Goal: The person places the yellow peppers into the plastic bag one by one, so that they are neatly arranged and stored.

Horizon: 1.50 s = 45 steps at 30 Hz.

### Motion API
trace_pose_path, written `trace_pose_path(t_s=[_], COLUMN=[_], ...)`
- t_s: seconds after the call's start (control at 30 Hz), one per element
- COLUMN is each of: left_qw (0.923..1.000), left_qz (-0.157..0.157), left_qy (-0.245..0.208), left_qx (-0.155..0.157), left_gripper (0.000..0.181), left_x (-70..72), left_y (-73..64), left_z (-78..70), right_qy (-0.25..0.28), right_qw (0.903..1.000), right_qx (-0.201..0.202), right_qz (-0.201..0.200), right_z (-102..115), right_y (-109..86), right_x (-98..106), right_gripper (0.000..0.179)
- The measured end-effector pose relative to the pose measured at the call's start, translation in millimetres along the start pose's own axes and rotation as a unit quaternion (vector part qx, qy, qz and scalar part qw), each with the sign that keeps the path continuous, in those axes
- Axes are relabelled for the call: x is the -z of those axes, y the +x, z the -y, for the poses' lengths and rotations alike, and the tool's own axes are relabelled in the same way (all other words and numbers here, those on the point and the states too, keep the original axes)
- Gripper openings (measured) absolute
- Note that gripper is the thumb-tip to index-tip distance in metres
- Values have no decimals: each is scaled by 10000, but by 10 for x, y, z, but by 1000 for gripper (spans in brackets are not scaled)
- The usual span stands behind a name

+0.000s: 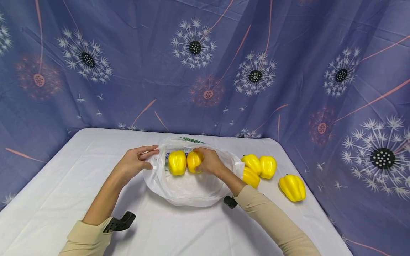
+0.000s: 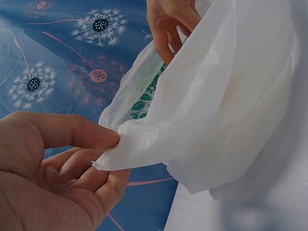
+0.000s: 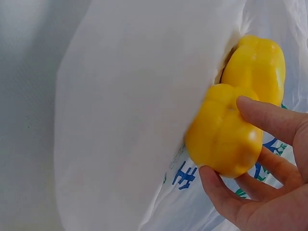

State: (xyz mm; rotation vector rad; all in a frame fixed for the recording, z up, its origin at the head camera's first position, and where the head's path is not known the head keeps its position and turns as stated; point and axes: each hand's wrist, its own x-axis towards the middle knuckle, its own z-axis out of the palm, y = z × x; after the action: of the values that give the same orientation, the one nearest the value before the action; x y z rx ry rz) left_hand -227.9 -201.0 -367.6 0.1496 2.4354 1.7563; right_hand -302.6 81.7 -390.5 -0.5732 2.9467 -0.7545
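A white plastic bag [image 1: 189, 199] with green and blue print lies with its mouth spread wide on the table. My left hand [image 1: 129, 164] pinches the bag's left rim between thumb and fingers; the left wrist view shows the film [image 2: 139, 144] in that grip. Inside the bag, my right hand [image 1: 209, 161] holds a yellow bell pepper [image 3: 224, 134], thumb on one side and fingertips on the other. Another yellow bell pepper [image 1: 177, 163] sits beside it in the bag, on its left in the head view, the two close together.
Right of the bag, several yellow bell peppers [image 1: 267, 167] form a cluster, one partly hidden by the bag's edge. A separate yellow bell pepper [image 1: 292, 187] lies near the right edge of the white-covered table [image 1: 153, 231]. A blue dandelion-print curtain [image 1: 144, 71] hangs behind.
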Motion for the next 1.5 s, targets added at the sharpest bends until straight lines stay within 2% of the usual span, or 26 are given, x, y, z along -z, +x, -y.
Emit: trace_pose_path(t_s=[0.5,0.77,0.97,1.5], left_qw=[9999,10000,9999,10000], left_qz=[-1,-48,-40,-46], left_qy=[-117,-10,3,-24], left_qx=[54,73,117,68], left_gripper=[78,77,78,79], left_x=[-10,-20,-18,3], left_y=[-2,7,0,-9], left_z=[9,-19,-27,-24], right_qy=[32,-111,-143,-319], right_qw=[9999,9998,9995,9981], right_qx=[7,140,273,-123], right_qz=[122,44,27,507], right_z=[-10,-55,-51,-21], right_y=[-31,-65,-149,-383], right_x=[15,54,134,471], right_gripper=[75,79,78,72])
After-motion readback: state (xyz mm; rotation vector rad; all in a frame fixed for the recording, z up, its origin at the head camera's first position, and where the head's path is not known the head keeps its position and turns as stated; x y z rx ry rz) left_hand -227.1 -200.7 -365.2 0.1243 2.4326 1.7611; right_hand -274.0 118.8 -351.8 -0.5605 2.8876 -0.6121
